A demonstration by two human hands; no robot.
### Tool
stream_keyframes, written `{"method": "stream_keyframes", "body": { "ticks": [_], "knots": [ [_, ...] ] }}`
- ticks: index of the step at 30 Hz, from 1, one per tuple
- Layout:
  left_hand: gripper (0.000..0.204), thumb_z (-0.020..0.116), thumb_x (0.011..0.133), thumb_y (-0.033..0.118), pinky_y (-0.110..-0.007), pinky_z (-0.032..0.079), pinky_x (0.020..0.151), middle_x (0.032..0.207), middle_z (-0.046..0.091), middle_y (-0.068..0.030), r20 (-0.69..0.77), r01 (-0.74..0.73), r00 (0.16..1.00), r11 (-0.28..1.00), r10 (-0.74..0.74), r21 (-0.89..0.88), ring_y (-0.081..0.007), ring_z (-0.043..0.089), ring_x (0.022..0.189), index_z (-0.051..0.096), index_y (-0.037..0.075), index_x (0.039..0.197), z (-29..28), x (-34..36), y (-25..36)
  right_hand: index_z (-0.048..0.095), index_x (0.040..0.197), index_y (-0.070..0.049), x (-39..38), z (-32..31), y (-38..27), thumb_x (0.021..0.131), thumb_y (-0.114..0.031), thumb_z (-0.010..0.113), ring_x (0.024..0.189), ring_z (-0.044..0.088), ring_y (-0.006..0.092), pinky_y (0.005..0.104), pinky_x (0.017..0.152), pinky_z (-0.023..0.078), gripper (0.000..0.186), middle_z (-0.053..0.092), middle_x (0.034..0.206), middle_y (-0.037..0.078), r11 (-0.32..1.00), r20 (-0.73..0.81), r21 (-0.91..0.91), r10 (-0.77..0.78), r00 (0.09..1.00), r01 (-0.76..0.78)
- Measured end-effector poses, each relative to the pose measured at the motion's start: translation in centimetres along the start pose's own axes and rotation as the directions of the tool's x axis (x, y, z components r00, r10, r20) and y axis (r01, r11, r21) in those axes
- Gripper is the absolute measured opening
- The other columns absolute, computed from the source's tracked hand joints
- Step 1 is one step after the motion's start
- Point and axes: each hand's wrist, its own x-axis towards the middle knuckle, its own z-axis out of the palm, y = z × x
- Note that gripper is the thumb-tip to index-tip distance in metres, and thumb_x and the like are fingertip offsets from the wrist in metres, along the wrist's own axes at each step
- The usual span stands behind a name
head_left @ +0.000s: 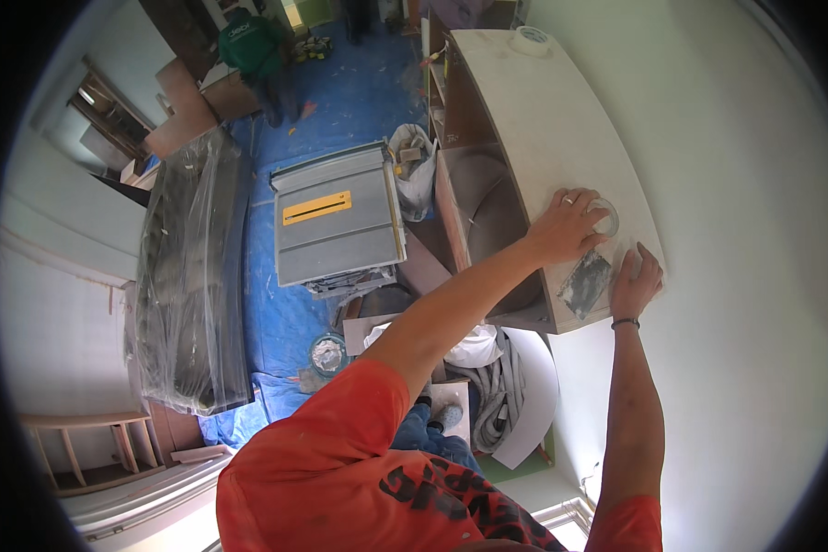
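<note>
Nearest the camera, the person's red shirt [322,442] fills the lower middle, with both bare forearms reaching up to a cabinet [515,101] with a pale top. The left hand [575,225] has its grip clamped on a roll of tape [605,218] resting on that top. The right hand [637,283] lies near the top's right edge, fingers bent; whether its grip is closed on anything I cannot tell. A dark speckled rectangular pad [586,284] lies between the hands. Farther along the top sits another pale roll [530,40]. Lower down, left of the cabinet, stand a white sack [414,189] and a grey table saw [327,248] with a yellow insert, on blue sheeting [350,101]. Farthest off, a person in green [251,51] stands near boards.
</note>
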Motion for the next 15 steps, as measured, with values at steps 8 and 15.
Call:
{"method": "stream_keyframes", "body": {
  "ticks": [8, 15],
  "knots": [
    [0.042, 0.069, 0.096, 0.042, -0.055, 0.032, 0.112, 0.136, 0.056, -0.0166, -0.051, 0.045, 0.998, 0.999, -0.044, 0.018, -0.0342, 0.05, 0.132, 0.07, 0.011, 0.124, -0.08, -0.58, -0.2, 0.068, 0.13, -0.012, -0.13, -0.09, -0.17, 0.104, -0.034, 0.058, 0.127, 0.054, 0.0302, 0.0482, 0.113, 0.033, 0.035, 0.066, 0.131, 0.009, 1.0, -0.032, 0.024, 0.006, 0.999, -0.005],
    [0.038, 0.071, 0.094, 0.041, -0.055, 0.033, 0.113, 0.133, 0.058, -0.0149, -0.016, 0.068, 0.998, 0.998, -0.069, -0.005, -0.0335, 0.052, 0.129, 0.074, 0.01, 0.117, -0.12, -0.51, -0.09, 0.069, 0.127, -0.012, -0.23, 0.11, 0.27, 0.104, -0.033, 0.059, 0.125, 0.056, 0.0298, 0.048, 0.112, 0.034, 0.033, 0.067, 0.129, 0.008, 1.0, -0.045, 0.023, -0.004, 0.999, 0.005]
  ]
}}
